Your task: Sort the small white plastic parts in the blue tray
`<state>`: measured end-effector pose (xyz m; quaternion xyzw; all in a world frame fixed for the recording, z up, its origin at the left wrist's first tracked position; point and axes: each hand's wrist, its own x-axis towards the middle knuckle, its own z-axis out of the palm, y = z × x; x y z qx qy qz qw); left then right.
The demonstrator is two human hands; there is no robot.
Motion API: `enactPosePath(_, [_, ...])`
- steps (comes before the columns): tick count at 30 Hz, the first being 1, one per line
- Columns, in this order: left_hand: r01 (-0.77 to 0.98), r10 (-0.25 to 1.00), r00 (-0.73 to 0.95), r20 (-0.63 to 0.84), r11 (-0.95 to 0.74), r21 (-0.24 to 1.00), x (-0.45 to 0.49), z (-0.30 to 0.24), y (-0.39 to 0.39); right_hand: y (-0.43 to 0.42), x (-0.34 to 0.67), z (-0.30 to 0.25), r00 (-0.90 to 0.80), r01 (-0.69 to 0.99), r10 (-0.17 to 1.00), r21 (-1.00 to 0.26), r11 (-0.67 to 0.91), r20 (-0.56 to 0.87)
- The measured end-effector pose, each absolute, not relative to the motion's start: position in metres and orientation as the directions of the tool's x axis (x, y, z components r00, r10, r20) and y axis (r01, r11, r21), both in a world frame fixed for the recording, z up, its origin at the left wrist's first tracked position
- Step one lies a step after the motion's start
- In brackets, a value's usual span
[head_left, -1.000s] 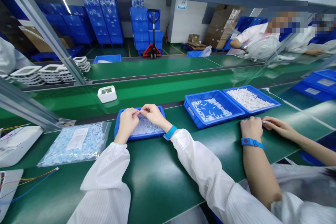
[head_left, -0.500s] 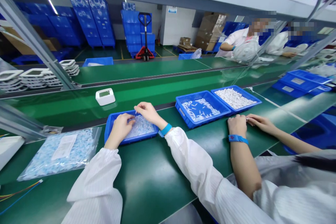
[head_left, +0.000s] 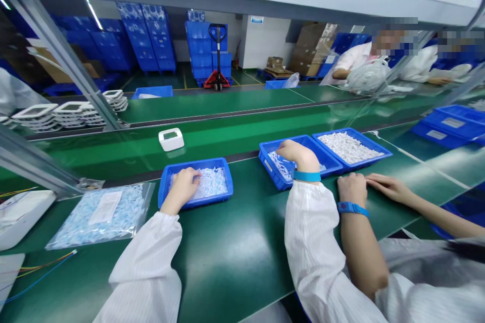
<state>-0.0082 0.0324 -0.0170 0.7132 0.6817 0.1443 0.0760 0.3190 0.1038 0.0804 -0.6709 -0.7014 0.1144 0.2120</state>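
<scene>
Head | left hand [head_left: 184, 185] in packet tray [head_left: 197, 202] | right hand [head_left: 299, 155] in parts bin [head_left: 273, 176] | grips: cannot tell

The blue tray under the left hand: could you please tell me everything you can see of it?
The blue tray is shallow and rectangular, plastic by its look, with a raised rim and rounded corners. It lies flat on the green table, slightly turned. A heap of small white parts covers much of its floor. The left hand rests inside on the parts, with the wrist over the near rim.
</scene>
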Motion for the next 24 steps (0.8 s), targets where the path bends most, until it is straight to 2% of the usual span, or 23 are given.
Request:
enactPosePath(3, [0.976, 0.997, 0.018, 0.077, -0.034, 0.215, 0.002, -0.007, 0.025, 0.101, 0.283, 0.088, -0.208, 0.915, 0.971, -0.374, 0.151, -0.115])
enactPosePath(6, [0.993, 0.998, 0.031, 0.063, -0.038, 0.111, 0.014, 0.001, 0.017, 0.087, 0.242, 0.093, -0.415, 0.879, 0.884, -0.345, 0.329, -0.214])
enactPosePath(10, [0.997, 0.999, 0.036, 0.007, -0.036, 0.073, 0.023, 0.006, 0.011, 0.066, 0.194, 0.079, -0.583, 0.799, 0.796, -0.29, 0.526, -0.164])
enactPosePath(14, [0.989, 1.0, 0.013, 0.021, -0.016, 0.147, 0.02, 0.004, 0.013, 0.059, 0.161, 0.047, -0.679, 0.723, 0.732, -0.222, 0.654, -0.051])
enactPosePath(18, [0.976, 0.994, -0.065, 0.088, 0.045, 0.215, 0.017, 0.004, 0.015, 0.061, 0.145, 0.023, -0.678, 0.732, 0.735, -0.07, 0.678, 0.034])
enactPosePath(24, [0.922, 0.952, -0.214, 0.219, 0.123, 0.366, 0.015, 0.002, 0.018, 0.059, 0.137, 0.016, -0.655, 0.754, 0.756, -0.048, 0.655, 0.027])
